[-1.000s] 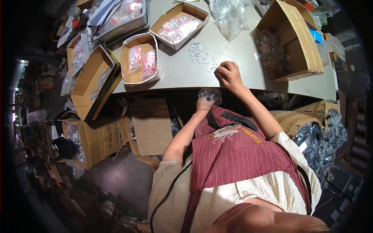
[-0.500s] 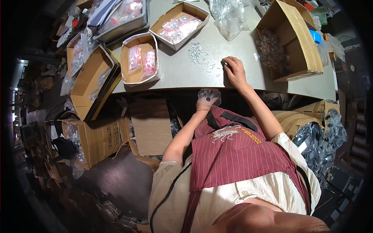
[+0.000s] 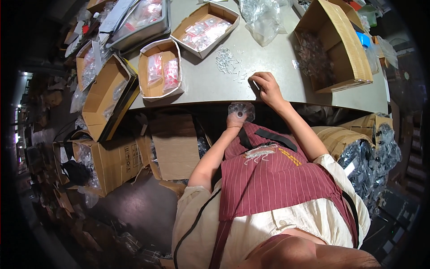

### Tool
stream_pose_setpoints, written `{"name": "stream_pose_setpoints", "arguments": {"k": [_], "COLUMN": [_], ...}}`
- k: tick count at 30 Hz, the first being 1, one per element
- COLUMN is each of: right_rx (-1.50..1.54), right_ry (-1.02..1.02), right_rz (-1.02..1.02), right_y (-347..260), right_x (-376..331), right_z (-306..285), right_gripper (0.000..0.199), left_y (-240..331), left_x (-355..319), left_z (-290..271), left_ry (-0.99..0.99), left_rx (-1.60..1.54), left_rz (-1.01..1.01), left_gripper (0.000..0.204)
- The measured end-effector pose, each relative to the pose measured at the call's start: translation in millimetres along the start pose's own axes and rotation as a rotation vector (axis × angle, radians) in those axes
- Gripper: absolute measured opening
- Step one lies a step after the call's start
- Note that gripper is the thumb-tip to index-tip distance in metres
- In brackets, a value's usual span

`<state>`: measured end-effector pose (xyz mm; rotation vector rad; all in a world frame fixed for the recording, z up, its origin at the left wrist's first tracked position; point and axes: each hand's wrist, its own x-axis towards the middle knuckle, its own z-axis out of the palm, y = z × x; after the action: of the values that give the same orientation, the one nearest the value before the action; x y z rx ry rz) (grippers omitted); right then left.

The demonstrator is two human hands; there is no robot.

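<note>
My left hand (image 3: 234, 123), just below the table's front edge, is closed on a small clear plastic bag (image 3: 247, 110). A dark round spot shows in the middle of the bag; what it is I cannot make out. Above the tabletop, my right hand (image 3: 270, 91) has its fingers bent together, with the tips down by the table surface. Anything pinched there is too small or hidden to name. Small silvery screws (image 3: 226, 61) lie loose in a heap left of and beyond the right hand, with several strays trailing toward its fingertips.
Shallow cardboard boxes (image 3: 160, 92) (image 3: 204, 50) with small bags stand left of the screws. A grey bin (image 3: 165, 24) sits behind them. At right, a tipped carton (image 3: 356, 58) holds many clear bags. A plastic bag of screws (image 3: 264, 27) lies at the back. Cartons (image 3: 118, 161) flank my lap.
My right hand has shifted a little to the left along the table, closer to the stray screws. The left hand keeps the plastic bag in nearly the same place.
</note>
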<state>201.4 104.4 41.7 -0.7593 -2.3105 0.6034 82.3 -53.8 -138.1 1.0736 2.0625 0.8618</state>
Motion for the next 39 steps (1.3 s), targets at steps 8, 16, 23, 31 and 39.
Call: {"name": "stream_pose_setpoints", "arguments": {"k": [8, 16, 23, 31, 39], "right_rx": [0.12, 0.073, 0.08, 0.127, 0.087], "right_ry": [0.015, -0.035, -0.023, -0.06, -0.132], "right_rz": [0.158, 0.023, 0.003, 0.01, -0.053], "right_y": [1, -16, -19, -16, -17], "right_x": [3, 0, 4, 14, 13], "right_z": [-3, 5, 13, 13, 15], "right_gripper": [0.052, 0.046, 0.039, 0.045, 0.045], "left_y": [6, 7, -5, 8, 12], "left_x": [-2, 0, 7, 1, 0], "left_z": [-4, -4, 6, -4, -6], "left_ry": [-0.012, -0.016, 0.056, -0.03, 0.089], "left_rx": [-0.027, 0.012, -0.016, 0.105, -0.038], "left_rz": [-0.004, 0.002, 0.166, -0.069, 0.168], "left_gripper": [0.039, 0.035, 0.037, 0.038, 0.039]}}
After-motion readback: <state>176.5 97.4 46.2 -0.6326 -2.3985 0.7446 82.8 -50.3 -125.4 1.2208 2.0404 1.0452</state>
